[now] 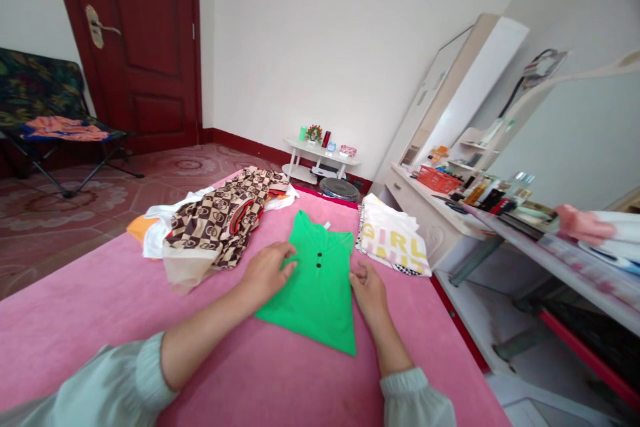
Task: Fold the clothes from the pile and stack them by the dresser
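Observation:
A green shirt point(320, 287) with two dark buttons below its neckline lies folded flat in front of me. My left hand point(269, 272) is over its left edge, with thumb and fingers apart. At the opposite edge, my right hand point(369, 288) has its fingertips against the fabric, fingers loosely bent and apart. To the left is a loose heap with a brown checked garment point(215, 220) on top of white and orange cloth. Beyond my right hand sits a stack of folded clothes, topped by a white shirt point(390, 230) with yellow and pink lettering.
Everything lies on a pink-covered bed point(225, 373). Along the right stands a white dressing table point(425, 197) with a red basket point(439, 179) and bottles. A low white stand point(323, 152) is past the bed's far end. A folding chair point(50, 100) holding cloth is at left.

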`<move>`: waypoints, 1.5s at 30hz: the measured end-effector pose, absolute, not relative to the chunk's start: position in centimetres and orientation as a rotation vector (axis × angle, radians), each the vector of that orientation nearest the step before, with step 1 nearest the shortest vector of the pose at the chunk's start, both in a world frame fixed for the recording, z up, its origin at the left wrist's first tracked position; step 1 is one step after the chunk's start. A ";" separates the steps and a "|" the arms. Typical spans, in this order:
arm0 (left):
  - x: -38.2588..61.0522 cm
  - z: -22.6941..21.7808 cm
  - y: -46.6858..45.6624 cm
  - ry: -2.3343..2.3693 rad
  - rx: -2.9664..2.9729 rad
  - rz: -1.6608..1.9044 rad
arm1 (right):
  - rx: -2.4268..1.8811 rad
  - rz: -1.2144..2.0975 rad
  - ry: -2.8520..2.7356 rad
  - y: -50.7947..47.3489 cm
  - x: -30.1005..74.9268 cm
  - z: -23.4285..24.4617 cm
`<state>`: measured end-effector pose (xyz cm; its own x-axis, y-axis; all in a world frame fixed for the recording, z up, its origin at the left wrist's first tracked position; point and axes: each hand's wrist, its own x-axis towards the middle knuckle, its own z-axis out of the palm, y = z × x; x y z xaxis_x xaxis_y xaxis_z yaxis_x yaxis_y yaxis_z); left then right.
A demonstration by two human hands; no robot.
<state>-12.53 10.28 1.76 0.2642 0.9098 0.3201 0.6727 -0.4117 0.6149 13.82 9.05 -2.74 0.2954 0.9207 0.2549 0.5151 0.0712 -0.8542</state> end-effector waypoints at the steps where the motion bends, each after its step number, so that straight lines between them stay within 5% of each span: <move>1: -13.2 1.4 11.1 1.536 2.180 0.859 | -1.607 0.504 -1.385 8.9 13.4 -2.5; 12: -15.2 -0.6 12.5 1.566 2.025 0.405 | -1.709 0.405 -1.616 8.2 12.0 -2.2; 21: -11.4 1.5 9.6 1.015 2.011 0.971 | -1.574 0.335 -1.648 7.5 9.8 -0.7; 28: -8.8 1.1 4.4 0.634 2.355 0.692 | -1.537 0.512 -1.604 7.1 8.3 0.0; 33: -8.4 1.2 4.2 0.593 2.272 0.806 | -1.450 0.541 -1.501 7.7 8.9 -1.0; 45: -10.7 -0.3 9.8 1.071 2.144 1.126 | -1.016 1.450 -1.802 3.8 6.8 6.0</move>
<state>-10.66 9.84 -0.32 0.3524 0.8175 0.4556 0.4145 -0.5728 0.7072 6.79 3.77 5.96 -0.5230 0.8523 -0.0075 0.1895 0.1077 -0.9760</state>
